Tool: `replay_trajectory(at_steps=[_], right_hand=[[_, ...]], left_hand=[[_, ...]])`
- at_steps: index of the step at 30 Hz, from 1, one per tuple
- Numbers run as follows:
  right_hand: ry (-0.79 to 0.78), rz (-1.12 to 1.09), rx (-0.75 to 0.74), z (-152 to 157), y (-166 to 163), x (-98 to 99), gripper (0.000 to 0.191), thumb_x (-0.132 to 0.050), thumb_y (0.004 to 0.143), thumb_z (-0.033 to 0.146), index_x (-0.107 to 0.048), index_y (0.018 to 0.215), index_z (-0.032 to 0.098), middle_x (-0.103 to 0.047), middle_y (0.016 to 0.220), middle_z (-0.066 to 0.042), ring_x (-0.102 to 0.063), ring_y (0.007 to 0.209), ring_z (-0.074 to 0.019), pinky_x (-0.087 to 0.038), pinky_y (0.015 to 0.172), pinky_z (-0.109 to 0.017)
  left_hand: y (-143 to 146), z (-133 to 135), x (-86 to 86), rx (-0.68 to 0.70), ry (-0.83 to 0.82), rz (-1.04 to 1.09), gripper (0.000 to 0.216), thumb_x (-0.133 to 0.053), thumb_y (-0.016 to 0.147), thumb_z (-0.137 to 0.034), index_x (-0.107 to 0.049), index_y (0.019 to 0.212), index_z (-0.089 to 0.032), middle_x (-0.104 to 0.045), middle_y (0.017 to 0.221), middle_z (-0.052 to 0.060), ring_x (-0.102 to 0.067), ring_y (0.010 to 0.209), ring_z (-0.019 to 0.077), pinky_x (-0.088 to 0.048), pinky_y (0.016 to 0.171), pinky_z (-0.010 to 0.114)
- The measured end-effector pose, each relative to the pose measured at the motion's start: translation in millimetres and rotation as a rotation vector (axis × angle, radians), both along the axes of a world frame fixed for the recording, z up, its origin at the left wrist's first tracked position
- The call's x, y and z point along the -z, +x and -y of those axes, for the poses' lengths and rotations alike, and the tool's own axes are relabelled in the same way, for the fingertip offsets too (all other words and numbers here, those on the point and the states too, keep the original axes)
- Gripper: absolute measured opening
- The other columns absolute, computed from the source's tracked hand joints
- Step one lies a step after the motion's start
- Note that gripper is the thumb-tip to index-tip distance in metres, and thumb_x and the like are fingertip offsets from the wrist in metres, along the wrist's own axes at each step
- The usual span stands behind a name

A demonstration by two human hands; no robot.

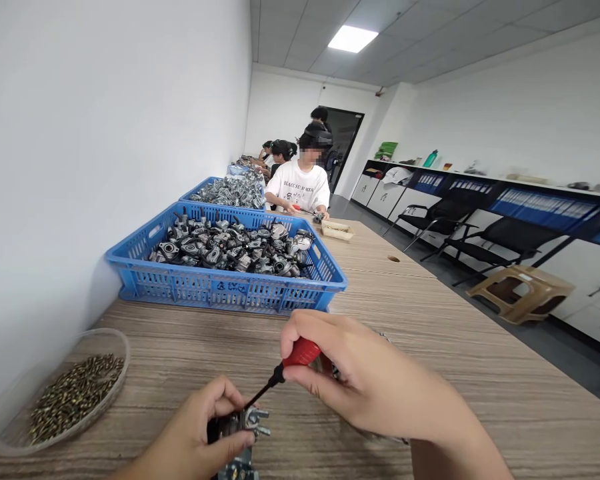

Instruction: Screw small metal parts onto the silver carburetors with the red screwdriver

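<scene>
My right hand [367, 380] grips a red-handled screwdriver [300, 353] whose black shaft slants down and left. Its tip meets a small grey metal part [245, 427] near the table's front edge. My left hand [200, 430] holds that metal part from the left, thumb and fingers closed around it. More of the part shows below the hand at the bottom edge. Something metallic lies partly hidden behind my right hand.
A blue plastic crate [225, 287] heaped with metal parts stands ahead on the wooden table [455, 373]. A clear bowl of screws [65, 393] sits at the left. More crates and seated people [303, 183] work farther along. Chairs and a stool [523, 293] stand right.
</scene>
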State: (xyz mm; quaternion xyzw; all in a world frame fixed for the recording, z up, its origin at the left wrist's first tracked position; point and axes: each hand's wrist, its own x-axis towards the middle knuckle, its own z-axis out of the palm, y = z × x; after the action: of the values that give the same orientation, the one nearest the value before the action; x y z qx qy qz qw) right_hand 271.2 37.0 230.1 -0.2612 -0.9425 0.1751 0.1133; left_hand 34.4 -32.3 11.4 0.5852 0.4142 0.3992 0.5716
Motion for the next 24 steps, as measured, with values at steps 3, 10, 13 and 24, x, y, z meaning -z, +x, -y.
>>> replay_trajectory(at_steps=[3, 10, 13, 24], right_hand=[[0.1, -0.014, 0.057, -6, -6, 6.7, 0.02, -0.067, 0.108, 0.041, -0.061, 0.096, 0.026, -0.07, 0.08, 0.004, -0.059, 0.067, -0.0144, -0.037, 0.062, -0.03], [0.154, 0.045, 0.201, -3, -5, 4.7, 0.029, -0.07, 0.104, 0.043, -0.056, 0.085, 0.025, -0.063, 0.067, 0.005, -0.053, 0.059, -0.015, -0.033, 0.057, -0.03], [0.038, -0.002, 0.077, 0, 2, -1.2, 0.017, -0.071, 0.094, 0.02, -0.062, 0.108, 0.025, -0.074, 0.101, -0.001, -0.068, 0.086, -0.0188, -0.049, 0.074, -0.031], [0.016, 0.023, -0.003, -1, 1, -0.9, 0.002, -0.065, 0.105, 0.025, -0.066, 0.104, 0.025, -0.075, 0.093, 0.002, -0.066, 0.079, -0.0165, -0.043, 0.068, -0.031]], left_hand=[[-1, 0, -1.0, -0.005, -0.006, -0.001, 0.036, -0.084, 0.093, -0.048, -0.059, 0.102, -0.023, -0.087, 0.114, 0.012, -0.078, 0.112, 0.0323, -0.052, 0.094, 0.036], [1, 1, 2.3, -0.035, 0.003, 0.028, 0.041, -0.087, 0.09, -0.054, -0.063, 0.098, -0.022, -0.086, 0.12, 0.013, -0.08, 0.114, 0.0331, -0.055, 0.099, 0.039], [1, 1, 1.6, -0.024, 0.008, 0.03, 0.039, -0.085, 0.091, -0.054, -0.065, 0.1, -0.022, -0.086, 0.122, 0.014, -0.079, 0.116, 0.033, -0.055, 0.099, 0.038], [0, 3, -3.9, -0.017, -0.011, 0.006, 0.037, -0.084, 0.094, -0.046, -0.056, 0.104, -0.024, -0.087, 0.119, 0.011, -0.079, 0.111, 0.0308, -0.052, 0.097, 0.038]])
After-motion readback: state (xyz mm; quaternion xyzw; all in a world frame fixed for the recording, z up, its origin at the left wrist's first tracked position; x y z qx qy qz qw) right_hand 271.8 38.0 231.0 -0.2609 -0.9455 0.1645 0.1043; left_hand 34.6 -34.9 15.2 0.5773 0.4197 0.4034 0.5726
